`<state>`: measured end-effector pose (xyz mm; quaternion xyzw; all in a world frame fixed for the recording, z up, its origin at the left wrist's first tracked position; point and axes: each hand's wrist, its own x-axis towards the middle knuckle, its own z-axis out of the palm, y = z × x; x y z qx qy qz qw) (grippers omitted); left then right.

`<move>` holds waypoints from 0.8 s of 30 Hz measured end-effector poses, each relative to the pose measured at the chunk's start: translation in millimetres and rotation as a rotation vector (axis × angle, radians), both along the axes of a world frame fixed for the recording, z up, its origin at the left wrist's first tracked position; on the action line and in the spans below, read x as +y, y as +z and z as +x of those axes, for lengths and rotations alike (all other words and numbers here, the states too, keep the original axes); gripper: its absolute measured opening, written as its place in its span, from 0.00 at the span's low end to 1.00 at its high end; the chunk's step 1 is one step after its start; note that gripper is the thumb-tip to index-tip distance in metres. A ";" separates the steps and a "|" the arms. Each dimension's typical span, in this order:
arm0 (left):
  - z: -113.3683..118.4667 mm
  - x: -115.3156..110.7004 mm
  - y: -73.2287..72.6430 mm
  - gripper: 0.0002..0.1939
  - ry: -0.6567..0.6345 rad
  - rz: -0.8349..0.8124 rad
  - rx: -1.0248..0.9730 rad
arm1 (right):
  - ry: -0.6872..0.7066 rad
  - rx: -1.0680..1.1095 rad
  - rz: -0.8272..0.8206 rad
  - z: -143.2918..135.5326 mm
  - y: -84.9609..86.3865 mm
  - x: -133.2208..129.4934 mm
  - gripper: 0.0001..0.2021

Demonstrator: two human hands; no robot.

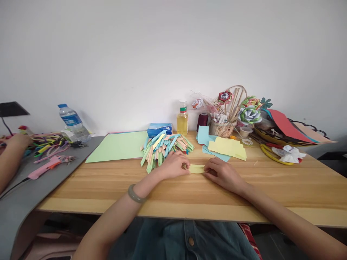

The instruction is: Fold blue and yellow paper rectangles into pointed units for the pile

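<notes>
A small strip of yellow paper [196,168] is stretched between my two hands, low over the wooden table. My left hand [175,165], a bangle on its wrist, pinches the strip's left end. At the right end, the fingers of my right hand [221,173] are closed on it. Just behind my left hand lies a heap of folded paper strips [159,148] in green, blue, yellow and peach. Beyond my right hand is a stack of yellow paper pieces [229,147], partly over blue paper pieces [203,135].
Large green sheets [119,146] lie at the left. Behind stand a bottle of yellow liquid [182,119], a thread spool [202,121] and a basket [222,129] with paper flowers. On the grey table, a pink glue gun [48,166] lies near another person's hand [17,142].
</notes>
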<state>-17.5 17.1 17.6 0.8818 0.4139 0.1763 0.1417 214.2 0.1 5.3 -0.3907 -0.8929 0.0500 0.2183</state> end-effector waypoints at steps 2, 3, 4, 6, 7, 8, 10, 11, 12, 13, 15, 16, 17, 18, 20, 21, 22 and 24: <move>1.2 -0.5 0.0 0.03 0.005 -0.022 -0.016 | 0.005 0.008 -0.016 0.9 -0.4 0.8 0.07; 2.0 -0.9 -0.2 0.03 0.015 -0.035 -0.030 | -0.002 0.018 -0.027 1.2 -0.8 1.4 0.08; 3.1 -1.5 -0.5 0.04 0.030 -0.047 -0.043 | -0.015 0.029 -0.041 1.4 -1.2 2.0 0.08; 5.7 -3.5 -1.5 0.05 0.070 -0.049 -0.058 | -0.043 0.047 -0.074 1.1 -1.9 2.8 0.09; 7.1 -4.7 -2.1 0.05 0.090 -0.040 -0.060 | -0.054 0.053 -0.089 0.6 -2.3 3.0 0.09; 8.5 -5.9 -2.8 0.05 0.107 -0.027 -0.060 | -0.064 0.060 -0.100 0.1 -2.9 3.1 0.09; 10.9 -7.9 -4.4 0.05 0.127 -0.013 -0.069 | -0.081 0.076 -0.109 -1.0 -4.7 3.2 0.09; 11.9 -8.5 -5.1 0.06 0.135 -0.015 -0.076 | -0.093 0.085 -0.111 -1.3 -6.1 3.5 0.08; 12.7 -8.8 -5.9 0.06 0.145 -0.024 -0.080 | -0.109 0.094 -0.117 -1.6 -7.8 3.8 0.08; 13.5 -8.9 -6.6 0.07 0.162 -0.034 -0.080 | -0.128 0.101 -0.125 -1.7 -9.5 4.3 0.07; 14.9 -8.8 -7.7 0.09 0.201 -0.047 -0.073 | -0.167 0.102 -0.146 -2.0 -12.7 5.5 0.07; 15.6 -8.8 -8.1 0.09 0.219 -0.049 -0.067 | -0.185 0.096 -0.152 -2.4 -13.7 6.0 0.08; 16.4 -8.9 -8.3 0.10 0.232 -0.048 -0.062 | -0.197 0.085 -0.151 -3.0 -14.1 6.2 0.08; 17.1 -9.2 -8.4 0.10 0.242 -0.046 -0.058 | -0.206 0.068 -0.144 -3.8 -13.9 6.1 0.09; 18.7 -10.0 -8.4 0.10 0.253 -0.040 -0.047 | -0.225 0.017 -0.124 -6.2 -11.8 5.3 0.10; 19.4 -10.6 -8.3 0.10 0.257 -0.035 -0.041 | -0.241 -0.016 -0.111 -7.6 -10.1 4.7 0.10; 20.1 -11.2 -8.1 0.10 0.262 -0.027 -0.034 | -0.259 -0.052 -0.096 -9.1 -8.1 4.1 0.10; 21.3 -12.3 -8.0 0.09 0.268 -0.009 -0.018 | -0.288 -0.118 -0.074 -11.7 -4.3 3.1 0.10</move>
